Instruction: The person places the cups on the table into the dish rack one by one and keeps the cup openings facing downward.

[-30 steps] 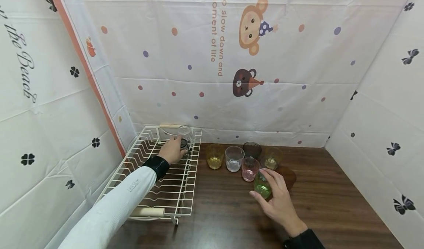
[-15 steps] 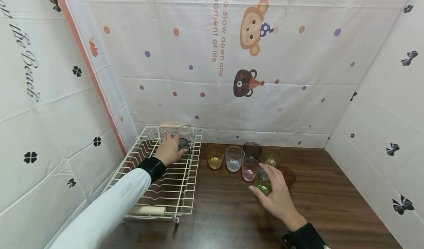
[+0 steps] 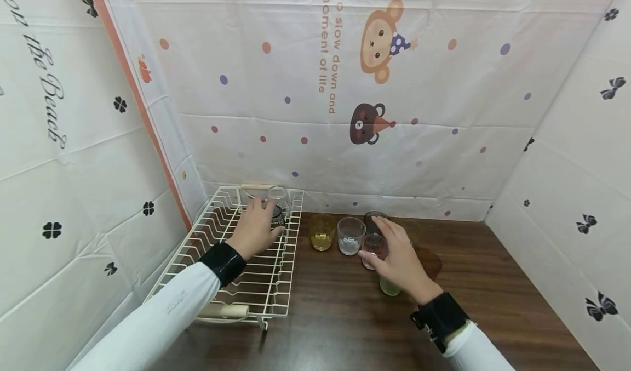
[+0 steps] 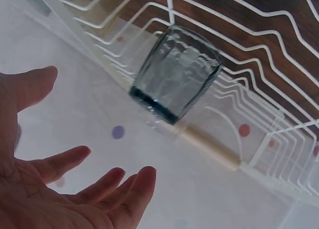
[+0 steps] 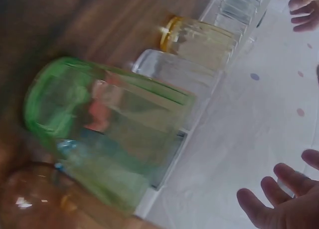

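Over the white rack (image 3: 231,261), the left hand (image 3: 253,229) is hovering open beside a grey glass (image 4: 174,74). The right hand (image 3: 396,258), fingers relaxed, is reaching above the pink glass (image 3: 373,245), holding nothing.

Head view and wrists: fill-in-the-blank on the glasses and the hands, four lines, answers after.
1. The grey glass sits inside the white wire ____.
2. The left hand is ____, its fingers apart from the grey glass.
3. In the head view, the glass just below the right hand is ____ in colour.
4. Between the yellow glass and the pink glass stands a ____ glass.

Missing words: rack; open; green; clear.
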{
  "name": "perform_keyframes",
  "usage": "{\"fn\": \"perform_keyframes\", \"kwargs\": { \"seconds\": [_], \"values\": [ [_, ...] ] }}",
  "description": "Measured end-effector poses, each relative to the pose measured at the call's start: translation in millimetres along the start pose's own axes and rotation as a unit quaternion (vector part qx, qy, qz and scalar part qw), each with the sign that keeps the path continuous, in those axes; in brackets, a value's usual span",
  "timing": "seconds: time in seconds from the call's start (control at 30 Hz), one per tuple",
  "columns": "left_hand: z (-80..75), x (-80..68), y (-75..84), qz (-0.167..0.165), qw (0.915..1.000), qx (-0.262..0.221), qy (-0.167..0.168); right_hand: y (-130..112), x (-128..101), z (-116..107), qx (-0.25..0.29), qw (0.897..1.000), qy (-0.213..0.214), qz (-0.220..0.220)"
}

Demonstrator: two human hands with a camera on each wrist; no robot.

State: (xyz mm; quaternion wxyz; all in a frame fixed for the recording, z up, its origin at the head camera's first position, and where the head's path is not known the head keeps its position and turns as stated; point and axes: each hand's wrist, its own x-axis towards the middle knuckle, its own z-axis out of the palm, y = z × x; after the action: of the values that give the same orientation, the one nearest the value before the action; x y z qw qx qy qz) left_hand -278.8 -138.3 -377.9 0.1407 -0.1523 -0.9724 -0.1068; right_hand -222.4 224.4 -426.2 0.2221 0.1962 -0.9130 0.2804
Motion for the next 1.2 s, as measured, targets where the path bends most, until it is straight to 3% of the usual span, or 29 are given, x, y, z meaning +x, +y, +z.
{"fn": "perform_keyframes", "kwargs": {
  "seconds": [0.23, 0.43, 0.57, 1.07, 1.2],
  "values": [
    [-10.0, -18.0, 13.0, 0.008, 0.9999, -0.014, 0.005, -0.8, 38.9, 4.9, -0.033, 0.996, -0.088, 0.01],
    [-11.7, -38.5, 24.1, 0.021, 0.9992, -0.021, 0.027, -2.6, 66.5, 17.4, -0.042, 0.982, -0.182, 0.034],
    [-8.8, -52.5, 29.2, 0.033, 0.9987, -0.014, 0.037, -1.3, 80.2, 29.3, -0.046, 0.973, -0.222, 0.036],
    [-18.6, -67.3, 33.4, 0.026, 0.9991, -0.031, 0.014, 7.5, 101.2, 65.4, -0.179, 0.938, -0.295, 0.024],
    [-22.5, -71.2, 35.2, 0.023, 0.9989, -0.041, 0.005, 6.4, 101.4, 66.0, -0.197, 0.936, -0.29, 0.018]
  ]
}}
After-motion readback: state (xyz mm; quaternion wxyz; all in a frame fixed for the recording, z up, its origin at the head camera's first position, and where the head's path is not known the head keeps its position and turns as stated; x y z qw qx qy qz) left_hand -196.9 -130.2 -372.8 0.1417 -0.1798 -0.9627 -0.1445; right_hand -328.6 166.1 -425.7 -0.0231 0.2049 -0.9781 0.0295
